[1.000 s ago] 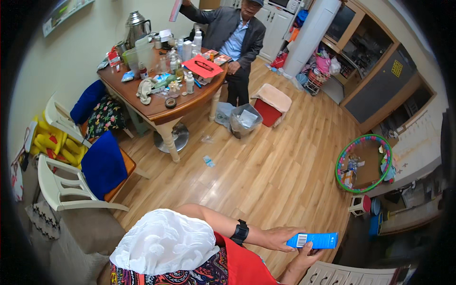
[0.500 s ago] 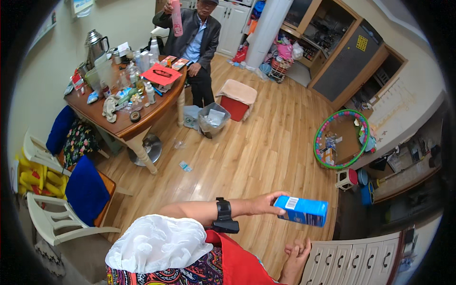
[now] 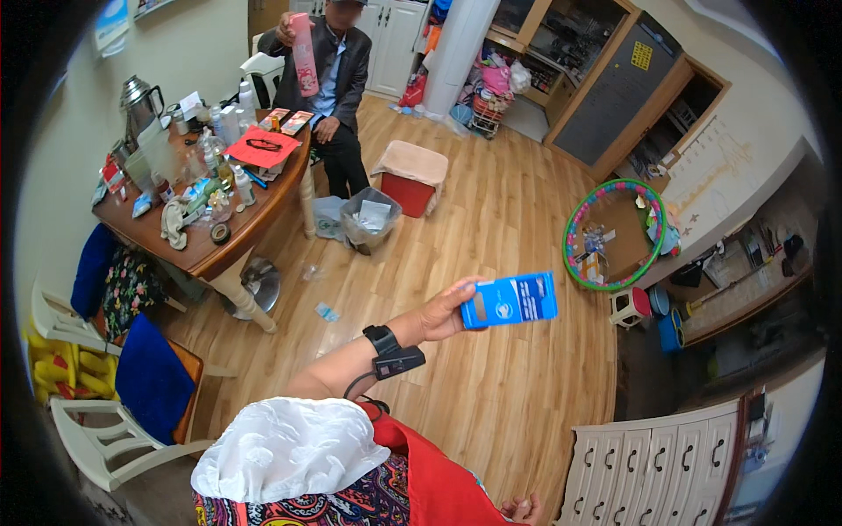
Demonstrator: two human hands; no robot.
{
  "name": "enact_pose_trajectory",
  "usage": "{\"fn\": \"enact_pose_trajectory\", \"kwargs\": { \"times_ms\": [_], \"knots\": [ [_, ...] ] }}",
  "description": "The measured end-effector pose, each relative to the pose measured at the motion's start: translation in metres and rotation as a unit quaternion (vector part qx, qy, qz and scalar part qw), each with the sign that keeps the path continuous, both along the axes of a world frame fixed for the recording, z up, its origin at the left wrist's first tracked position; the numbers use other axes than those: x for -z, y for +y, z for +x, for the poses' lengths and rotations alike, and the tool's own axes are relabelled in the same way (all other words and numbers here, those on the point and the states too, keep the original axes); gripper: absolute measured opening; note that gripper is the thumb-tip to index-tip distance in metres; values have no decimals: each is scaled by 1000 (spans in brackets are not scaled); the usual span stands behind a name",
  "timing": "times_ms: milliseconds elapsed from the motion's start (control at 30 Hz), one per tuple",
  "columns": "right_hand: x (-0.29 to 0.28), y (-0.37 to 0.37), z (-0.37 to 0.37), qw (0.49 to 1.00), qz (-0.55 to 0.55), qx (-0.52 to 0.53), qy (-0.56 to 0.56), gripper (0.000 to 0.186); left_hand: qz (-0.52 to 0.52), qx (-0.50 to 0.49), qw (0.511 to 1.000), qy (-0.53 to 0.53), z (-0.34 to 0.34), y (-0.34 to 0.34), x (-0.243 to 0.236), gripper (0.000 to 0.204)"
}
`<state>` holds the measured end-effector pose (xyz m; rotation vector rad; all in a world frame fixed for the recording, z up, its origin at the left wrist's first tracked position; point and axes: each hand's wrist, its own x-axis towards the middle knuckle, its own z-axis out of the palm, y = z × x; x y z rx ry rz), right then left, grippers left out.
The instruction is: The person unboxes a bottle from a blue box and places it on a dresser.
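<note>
My left arm reaches out over the floor, and my left hand [image 3: 445,314] is closed around one end of a blue cardboard box [image 3: 517,298]. The box has white print and a pale patch near my fingers, and its broad face shows upward. Low in the picture, by the red cloth of my clothing, my right hand [image 3: 524,508] shows only in part. Its fingers are loosely bent and a little apart, with nothing seen in them. A black strap with a small black device [image 3: 396,360] sits on my left wrist.
A seated person [image 3: 324,79] holds up a pink bottle [image 3: 304,57] beside a cluttered wooden table [image 3: 254,230]. A lined bin [image 3: 370,217] and a covered red stool [image 3: 410,180] stand on the floor. Chairs [image 3: 158,377] are left, a hoop [image 3: 572,232] and white drawers [image 3: 649,456] right.
My left hand has raised the blue box away from me and tilted it, so a broader face shows. My right hand has dropped toward the lower edge. The view has shifted somewhat.
</note>
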<state>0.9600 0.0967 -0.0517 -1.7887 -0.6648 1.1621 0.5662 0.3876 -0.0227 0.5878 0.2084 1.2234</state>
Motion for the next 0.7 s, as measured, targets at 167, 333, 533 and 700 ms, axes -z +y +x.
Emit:
{"fn": "enact_pose_trajectory", "kwargs": {
  "times_ms": [167,333,533,700],
  "knots": [
    [18,-13,4,998,-19,40,40,47,-112,-74,991,-32,-22,43,40,47],
    [30,-13,1,998,-36,34,38,48,-199,-109,974,-15,-48,72,19,44],
    [41,-6,-9,998,-56,20,34,48,-266,-55,959,-77,-104,117,38,57],
    [47,-2,-17,997,-75,15,30,48,-242,-6,965,-103,-138,144,38,42]
  ]
}}
